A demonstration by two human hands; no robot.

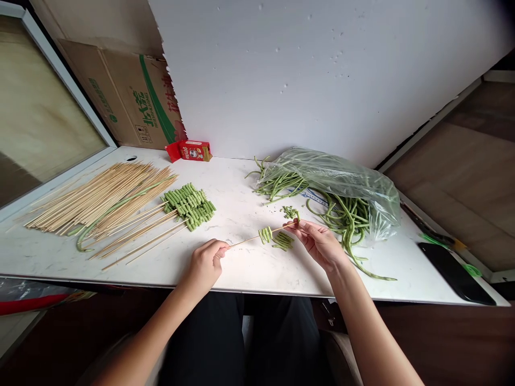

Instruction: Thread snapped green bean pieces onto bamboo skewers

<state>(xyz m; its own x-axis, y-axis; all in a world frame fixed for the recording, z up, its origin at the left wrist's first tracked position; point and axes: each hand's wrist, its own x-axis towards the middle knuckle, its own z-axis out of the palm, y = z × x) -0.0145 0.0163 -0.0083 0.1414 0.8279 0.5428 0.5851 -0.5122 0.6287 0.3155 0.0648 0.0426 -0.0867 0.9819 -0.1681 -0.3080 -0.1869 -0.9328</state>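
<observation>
My left hand (pixel 208 259) is closed around one end of a thin wooden skewer (pixel 245 241), held above the white table. Several short green bean pieces (pixel 265 235) are threaded crosswise along its middle. At the other end, my right hand (pixel 316 241) pinches a green bean piece (pixel 298 216) at the skewer's tip. Just below the skewer lies a small group of cut bean pieces (pixel 283 241). Little bean scraps (pixel 288 212) are scattered behind my right fingers. Filled bean skewers (pixel 190 206) are stacked left of centre, their sticks pointing toward the front left.
Many bare skewers (pixel 108 195) cover the table's left, with a long bean (pixel 108 214) across them. A clear plastic bag (pixel 333 169) of long beans (pixel 350 220) lies on the right. A red box (pixel 195 150) stands at the back; a black phone (pixel 454 272) lies at right.
</observation>
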